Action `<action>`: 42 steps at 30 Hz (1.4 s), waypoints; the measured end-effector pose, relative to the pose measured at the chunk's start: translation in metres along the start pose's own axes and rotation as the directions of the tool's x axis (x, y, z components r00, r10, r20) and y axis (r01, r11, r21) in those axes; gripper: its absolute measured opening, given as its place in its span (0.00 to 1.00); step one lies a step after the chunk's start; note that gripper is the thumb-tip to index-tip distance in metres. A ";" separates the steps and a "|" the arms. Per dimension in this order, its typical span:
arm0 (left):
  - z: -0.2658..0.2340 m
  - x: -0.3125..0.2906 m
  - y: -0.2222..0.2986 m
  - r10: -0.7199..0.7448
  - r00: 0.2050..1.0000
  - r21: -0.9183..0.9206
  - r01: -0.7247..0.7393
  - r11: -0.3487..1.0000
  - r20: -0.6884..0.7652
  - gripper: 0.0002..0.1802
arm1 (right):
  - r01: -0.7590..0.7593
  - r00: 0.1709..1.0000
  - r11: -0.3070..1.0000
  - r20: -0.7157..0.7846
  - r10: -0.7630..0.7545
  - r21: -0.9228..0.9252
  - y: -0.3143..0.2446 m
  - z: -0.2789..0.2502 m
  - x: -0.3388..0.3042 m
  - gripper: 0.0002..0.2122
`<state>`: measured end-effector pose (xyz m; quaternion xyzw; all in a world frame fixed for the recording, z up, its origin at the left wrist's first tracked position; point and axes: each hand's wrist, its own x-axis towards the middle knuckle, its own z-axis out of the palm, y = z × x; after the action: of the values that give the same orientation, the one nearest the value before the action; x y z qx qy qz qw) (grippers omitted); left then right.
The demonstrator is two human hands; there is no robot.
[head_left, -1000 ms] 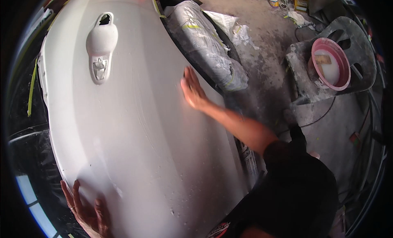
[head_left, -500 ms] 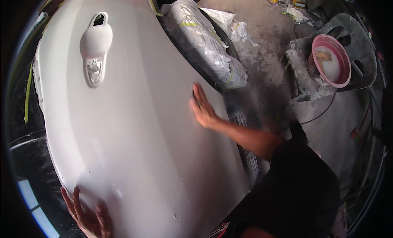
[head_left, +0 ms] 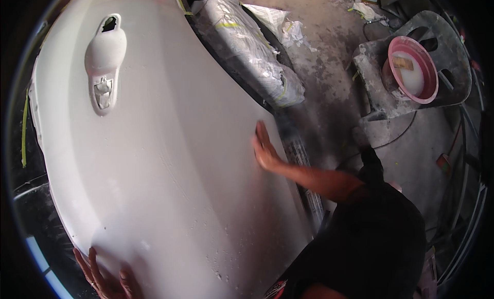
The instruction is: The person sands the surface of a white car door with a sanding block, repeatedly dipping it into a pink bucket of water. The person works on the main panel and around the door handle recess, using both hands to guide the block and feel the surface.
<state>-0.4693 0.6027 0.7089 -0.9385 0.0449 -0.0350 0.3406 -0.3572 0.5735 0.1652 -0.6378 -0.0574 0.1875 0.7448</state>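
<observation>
A large white car body panel [head_left: 154, 145] with a moulded door-handle recess [head_left: 104, 62] fills the left and middle of the view. My right hand [head_left: 265, 150] lies flat on the panel near its right edge, fingers together and pointing up. My left hand [head_left: 105, 276] rests at the panel's lower left rim, fingers spread over the edge. Whether a pad or cloth lies under the right palm is hidden. My dark shirt fills the lower right.
A wheel wrapped in plastic and paper with yellow tape [head_left: 247, 47] lies just beyond the panel's right edge. A pink bowl of white liquid [head_left: 411, 70] sits on a grey dusty stand [head_left: 442, 57]. Cables run over the concrete floor [head_left: 329, 52] at right.
My right hand has slid down the panel along its right side, from the upper middle toward me. My left hand has stayed on the lower rim.
</observation>
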 end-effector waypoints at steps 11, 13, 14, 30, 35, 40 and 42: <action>-0.005 0.001 -0.001 -0.054 0.998 0.019 0.054 0.998 0.027 0.38 | 0.145 0.989 0.988 -0.008 -0.146 -0.059 -0.013 -0.014 0.044 0.31; -0.008 0.013 0.015 -0.220 0.975 -0.170 0.224 0.960 0.046 0.33 | 0.142 0.989 0.990 -0.041 -0.141 0.026 -0.040 -0.025 0.082 0.32; -0.013 0.017 0.015 -0.218 0.970 -0.041 0.223 0.974 0.107 0.31 | 0.096 0.994 0.992 -0.050 -0.092 0.084 -0.044 -0.020 0.081 0.32; -0.004 0.006 0.003 0.009 1.000 0.123 -0.012 0.992 0.025 0.36 | 0.059 0.996 0.997 0.063 -0.062 0.049 -0.022 -0.016 0.026 0.33; -0.010 0.019 0.018 -0.162 0.985 -0.036 0.165 0.986 0.063 0.36 | 0.003 0.992 1.000 0.128 -0.007 0.029 -0.024 -0.031 0.044 0.34; -0.011 0.023 0.020 -0.109 0.994 -0.029 0.110 0.994 0.032 0.34 | 0.097 0.993 0.993 0.067 -0.093 -0.063 -0.011 -0.029 0.075 0.33; -0.011 0.020 0.016 -0.136 0.990 -0.074 0.138 0.988 0.040 0.33 | 0.007 0.994 0.999 0.105 -0.002 -0.049 -0.019 -0.032 0.089 0.33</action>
<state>-0.4516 0.5816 0.7079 -0.9521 -0.0242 -0.0404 0.3020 -0.2608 0.5732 0.1644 -0.6450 -0.1024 0.2176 0.7253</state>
